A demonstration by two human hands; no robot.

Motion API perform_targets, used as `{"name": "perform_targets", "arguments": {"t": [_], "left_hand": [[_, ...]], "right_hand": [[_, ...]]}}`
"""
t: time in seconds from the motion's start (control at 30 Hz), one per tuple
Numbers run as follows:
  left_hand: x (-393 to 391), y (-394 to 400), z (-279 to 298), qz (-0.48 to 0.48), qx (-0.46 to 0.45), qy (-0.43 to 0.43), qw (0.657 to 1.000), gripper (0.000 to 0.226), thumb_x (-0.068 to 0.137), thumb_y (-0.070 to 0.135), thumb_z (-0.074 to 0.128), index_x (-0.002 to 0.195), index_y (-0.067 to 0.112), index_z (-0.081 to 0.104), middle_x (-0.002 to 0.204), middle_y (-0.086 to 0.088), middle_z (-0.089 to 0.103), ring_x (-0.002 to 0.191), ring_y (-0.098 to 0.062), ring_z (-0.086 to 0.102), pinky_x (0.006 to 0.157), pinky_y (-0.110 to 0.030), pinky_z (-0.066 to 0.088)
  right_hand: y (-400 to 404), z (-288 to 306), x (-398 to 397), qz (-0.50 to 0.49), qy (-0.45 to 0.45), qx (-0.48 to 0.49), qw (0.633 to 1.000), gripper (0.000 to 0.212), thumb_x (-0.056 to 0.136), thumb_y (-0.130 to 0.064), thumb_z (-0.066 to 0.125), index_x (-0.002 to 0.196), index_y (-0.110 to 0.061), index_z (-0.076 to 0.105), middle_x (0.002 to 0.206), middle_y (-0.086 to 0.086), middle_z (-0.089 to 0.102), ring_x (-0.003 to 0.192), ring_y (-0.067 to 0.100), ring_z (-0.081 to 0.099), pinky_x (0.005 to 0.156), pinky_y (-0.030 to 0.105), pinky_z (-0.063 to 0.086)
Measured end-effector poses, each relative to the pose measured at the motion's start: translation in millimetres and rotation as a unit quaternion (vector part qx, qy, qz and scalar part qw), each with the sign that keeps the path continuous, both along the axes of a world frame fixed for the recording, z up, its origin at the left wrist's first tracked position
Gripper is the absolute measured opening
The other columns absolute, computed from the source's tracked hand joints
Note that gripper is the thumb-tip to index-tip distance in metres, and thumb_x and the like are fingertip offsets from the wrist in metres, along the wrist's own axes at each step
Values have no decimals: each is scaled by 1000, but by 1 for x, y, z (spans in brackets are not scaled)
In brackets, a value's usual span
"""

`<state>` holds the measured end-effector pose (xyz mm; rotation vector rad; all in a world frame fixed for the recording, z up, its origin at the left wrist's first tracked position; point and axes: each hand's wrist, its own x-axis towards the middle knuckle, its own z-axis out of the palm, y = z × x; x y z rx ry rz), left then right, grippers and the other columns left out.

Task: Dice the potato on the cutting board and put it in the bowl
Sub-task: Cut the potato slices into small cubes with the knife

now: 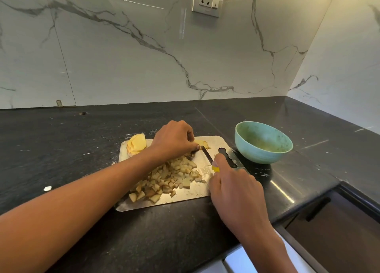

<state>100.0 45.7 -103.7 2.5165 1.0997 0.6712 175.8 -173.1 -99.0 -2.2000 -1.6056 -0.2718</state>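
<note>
Head view: I see my left hand (173, 140) with its grip curled down on a yellow potato piece (202, 143) at the far side of the cutting board (185, 198). My right hand (234, 187) has its grip wrapped tight round the yellow handle of a knife (207, 155), and the blade sits just beside the left fingers. Lots of potato cubes (170, 178) lie in a heap on the board. More sliced potato (136, 145) waits at its far left corner. Near the board's right end, on the dark bench (61, 149), stands a green bowl (263, 142).
</note>
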Motion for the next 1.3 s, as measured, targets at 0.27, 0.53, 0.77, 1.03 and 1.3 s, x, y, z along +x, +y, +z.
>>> {"name": "perform_targets", "arguments": {"t": [0.27,0.53,0.77,1.03,1.3], "left_hand": [[-4,6,4,-10,-6,4,1000,29,86,45,84,104,23,80,88,11,69,80,-5,65,69,-23,55],[-8,9,7,-9,-11,-9,1000,29,80,45,89,99,24,82,80,15,66,75,-4,64,64,-20,50],[-4,7,3,0,-12,-10,1000,25,82,43,88,97,23,82,86,10,73,78,-7,68,78,-34,65],[-4,5,1,8,-11,-14,1000,20,84,40,86,95,23,81,85,10,73,77,-6,68,75,-31,63],[-8,9,3,15,-9,-2,1000,22,85,45,85,95,26,79,82,14,66,77,-5,64,64,-23,51]], "right_hand": [[-4,-3,-2,-8,3,53,999,29,103,-30,41,132,-32,44,59,-9,49,53,9,50,50,30,41],[46,3,7,8,-11,15,1000,30,104,-27,38,134,-29,42,83,-1,63,69,20,53,54,37,32],[49,2,6,17,-16,0,1000,27,104,-27,39,130,-28,46,86,0,65,75,22,58,59,37,39],[36,1,4,29,-12,-4,1000,33,103,-29,39,136,-29,42,90,-2,66,75,22,63,65,40,53],[-6,-4,3,25,-2,7,1000,32,105,-34,37,136,-35,40,72,-7,59,64,9,57,62,34,53]]}}
